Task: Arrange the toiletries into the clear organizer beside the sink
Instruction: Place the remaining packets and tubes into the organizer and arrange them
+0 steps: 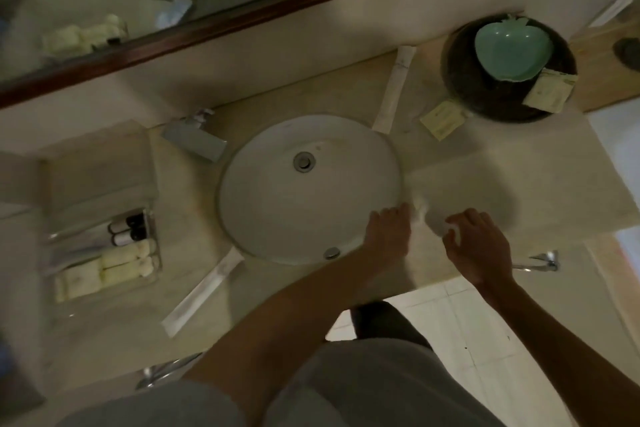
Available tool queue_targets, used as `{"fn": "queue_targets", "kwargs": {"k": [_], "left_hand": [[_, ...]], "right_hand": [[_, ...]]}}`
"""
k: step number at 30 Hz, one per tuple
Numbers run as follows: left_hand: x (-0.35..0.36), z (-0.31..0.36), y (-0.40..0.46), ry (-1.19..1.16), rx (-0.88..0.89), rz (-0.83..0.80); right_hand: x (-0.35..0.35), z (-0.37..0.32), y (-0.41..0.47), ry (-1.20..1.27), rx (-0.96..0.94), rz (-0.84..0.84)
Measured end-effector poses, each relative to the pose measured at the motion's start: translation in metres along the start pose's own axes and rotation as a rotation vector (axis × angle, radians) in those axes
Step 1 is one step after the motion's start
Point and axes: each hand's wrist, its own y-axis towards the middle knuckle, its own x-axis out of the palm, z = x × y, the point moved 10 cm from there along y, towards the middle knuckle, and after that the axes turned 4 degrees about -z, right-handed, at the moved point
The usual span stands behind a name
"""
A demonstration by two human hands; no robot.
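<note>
No writing is readable. The clear organizer (104, 246) stands left of the sink (308, 187) on the beige worktop (519, 177), holding two dark-capped bottles (126, 229). Two long sachets (393, 90) and two square packets (442, 118) lie outside it. The left hand (389, 234) and the right hand (479, 248) each touch something small, white and blurred; whether the fingers grip, I cannot tell.

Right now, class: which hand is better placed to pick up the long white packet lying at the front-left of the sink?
Left, probably. The left hand rests at the sink rim, nearer the long white packet. The right hand sits further right, and would have to cross the left arm.
</note>
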Motion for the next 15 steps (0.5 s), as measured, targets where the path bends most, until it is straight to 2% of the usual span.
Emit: {"fn": "queue_targets", "kwargs": {"k": [2,6,10,15], "left_hand": [[-0.008,-0.068,-0.040,-0.108,-0.015,0.008],[-0.033,-0.240,-0.153,-0.252,-0.173,0.069],[-0.061,-0.403,-0.270,-0.195,-0.471,0.116],[-0.068,-0.531,-0.333,-0.110,-0.605,0.095]], "right_hand": [[0.014,-0.049,0.002,0.014,-0.106,-0.002],[0.053,-0.183,0.003,0.015,-0.322,-0.068],[0.089,-0.303,-0.008,0.001,-0.487,-0.120],[0.118,-0.389,-0.031,-0.041,-0.575,-0.186]]}}
